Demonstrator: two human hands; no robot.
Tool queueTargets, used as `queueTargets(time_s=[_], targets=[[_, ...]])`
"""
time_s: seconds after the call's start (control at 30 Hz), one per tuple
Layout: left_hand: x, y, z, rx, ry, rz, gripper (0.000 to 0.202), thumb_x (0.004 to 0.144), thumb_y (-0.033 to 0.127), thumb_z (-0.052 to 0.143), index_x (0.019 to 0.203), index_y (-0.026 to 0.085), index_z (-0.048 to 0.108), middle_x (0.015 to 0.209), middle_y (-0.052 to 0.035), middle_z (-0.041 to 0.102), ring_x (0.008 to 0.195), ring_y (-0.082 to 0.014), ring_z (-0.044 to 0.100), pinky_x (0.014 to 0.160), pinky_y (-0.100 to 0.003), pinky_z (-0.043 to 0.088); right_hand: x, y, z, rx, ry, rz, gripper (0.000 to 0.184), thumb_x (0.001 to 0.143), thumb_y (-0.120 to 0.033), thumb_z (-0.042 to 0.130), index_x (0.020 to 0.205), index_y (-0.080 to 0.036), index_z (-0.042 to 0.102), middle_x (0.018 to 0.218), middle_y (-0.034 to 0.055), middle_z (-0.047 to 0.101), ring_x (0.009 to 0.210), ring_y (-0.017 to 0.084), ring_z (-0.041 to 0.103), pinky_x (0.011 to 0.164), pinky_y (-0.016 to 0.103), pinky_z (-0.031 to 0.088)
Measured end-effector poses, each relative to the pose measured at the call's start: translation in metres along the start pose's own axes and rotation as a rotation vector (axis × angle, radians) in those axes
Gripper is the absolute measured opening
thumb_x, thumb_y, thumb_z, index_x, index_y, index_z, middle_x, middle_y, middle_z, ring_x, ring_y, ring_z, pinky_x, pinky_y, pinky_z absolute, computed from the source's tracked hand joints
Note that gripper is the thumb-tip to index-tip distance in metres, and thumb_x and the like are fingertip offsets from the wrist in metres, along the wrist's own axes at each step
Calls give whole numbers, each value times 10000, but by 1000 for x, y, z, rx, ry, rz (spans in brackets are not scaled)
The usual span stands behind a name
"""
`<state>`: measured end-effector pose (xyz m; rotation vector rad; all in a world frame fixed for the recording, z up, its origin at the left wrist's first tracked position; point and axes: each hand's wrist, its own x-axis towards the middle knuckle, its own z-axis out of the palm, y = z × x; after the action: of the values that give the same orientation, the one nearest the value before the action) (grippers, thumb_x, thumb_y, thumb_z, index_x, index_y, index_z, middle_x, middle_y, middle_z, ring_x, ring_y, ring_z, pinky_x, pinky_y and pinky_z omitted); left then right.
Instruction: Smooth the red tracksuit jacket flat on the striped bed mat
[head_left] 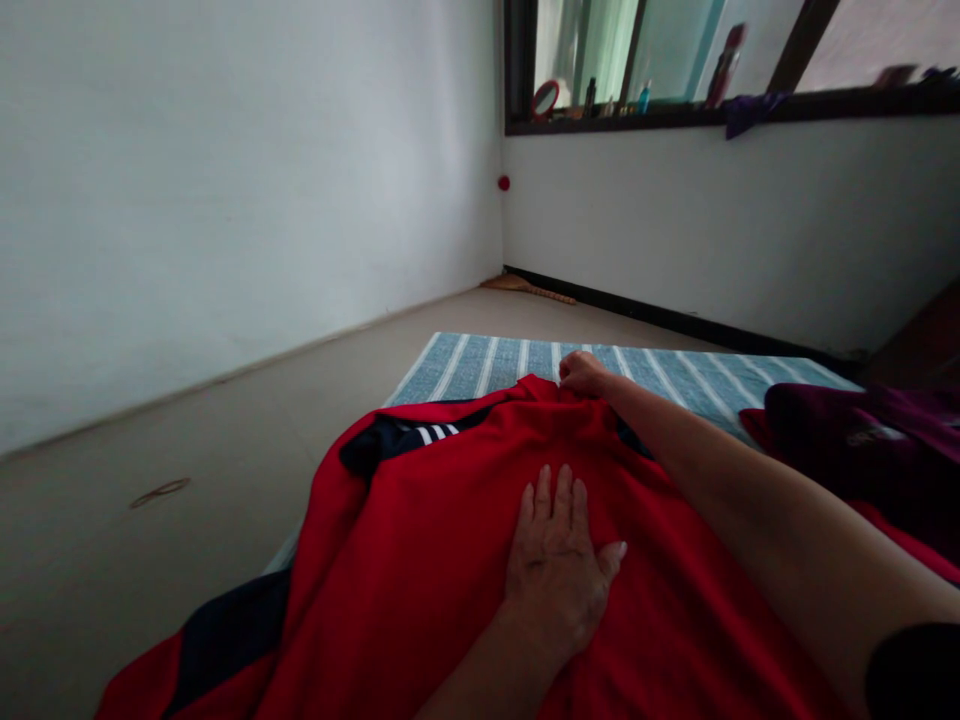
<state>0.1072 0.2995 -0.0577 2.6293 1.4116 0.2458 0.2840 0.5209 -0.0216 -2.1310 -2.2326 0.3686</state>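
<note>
Here, in the head view, a red jersey lies spread over a striped blue mat. The left hand rests flat on the jersey's middle, grip open. The right hand has its grip closed on the jersey's far edge. A maroon garment lies just beside the jersey.

White walls, bare, meeting at a back corner. Beige floor with a ring-shaped mark. Blue striped mat lies on the floor. Dark-framed window top right, dim daylight. The sill holds small bottles and a round mirror. Black baseboard below. Possibly a broom in the corner, blurred.
</note>
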Motion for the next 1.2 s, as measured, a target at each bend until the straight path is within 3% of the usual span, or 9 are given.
queueTargets(time_s=[0.33, 0.53, 0.7, 0.87, 1.03, 1.2], targets=[[-2, 0, 0, 26, 46, 57, 666, 934, 576, 237, 1434, 151, 347, 1530, -82, 236, 1419, -259, 184, 1137, -523, 230, -2, -1, 5, -17, 69, -34, 275, 917, -346, 576, 1109, -150, 590, 1118, 58, 593, 967, 211, 598, 816, 386, 517], [2, -2, -1, 56, 0, 44, 688, 934, 579, 198, 1428, 127, 356, 1524, -84, 251, 1418, -258, 187, 1141, -513, 218, -17, -12, -12, -33, 149, 6, 262, 925, -351, 564, 1095, -155, 593, 1093, 62, 604, 943, 191, 605, 807, 379, 517], [5, -4, 0, 82, 10, 49, 692, 929, 589, 206, 1422, 133, 371, 1523, -86, 263, 1415, -262, 201, 1135, -502, 219, -64, -6, -37, -69, 194, 12, 273, 933, -382, 543, 1055, -148, 613, 1035, 50, 631, 928, 190, 614, 821, 382, 503], [8, -3, -4, 86, 3, 42, 678, 932, 566, 243, 1432, 120, 348, 1528, -91, 244, 1422, -251, 178, 1140, -489, 187, -133, 32, -48, -150, 97, 98, 251, 927, -377, 552, 993, -146, 627, 1013, 49, 636, 926, 186, 611, 822, 381, 501], [9, -4, -7, 107, 7, 49, 668, 937, 555, 240, 1434, 120, 342, 1527, -91, 253, 1425, -243, 166, 1141, -480, 170, -187, 69, -41, -210, -2, 231, 269, 919, -376, 566, 1058, -149, 605, 1096, 71, 606, 972, 198, 595, 843, 407, 498], [9, -2, -14, 134, -51, 23, 657, 939, 532, 266, 1443, 113, 319, 1538, -92, 227, 1428, -246, 148, 1141, -473, 165, -206, 80, -25, -203, -52, 298, 254, 924, -364, 565, 1063, -156, 603, 1061, 60, 616, 910, 177, 612, 790, 364, 520]])
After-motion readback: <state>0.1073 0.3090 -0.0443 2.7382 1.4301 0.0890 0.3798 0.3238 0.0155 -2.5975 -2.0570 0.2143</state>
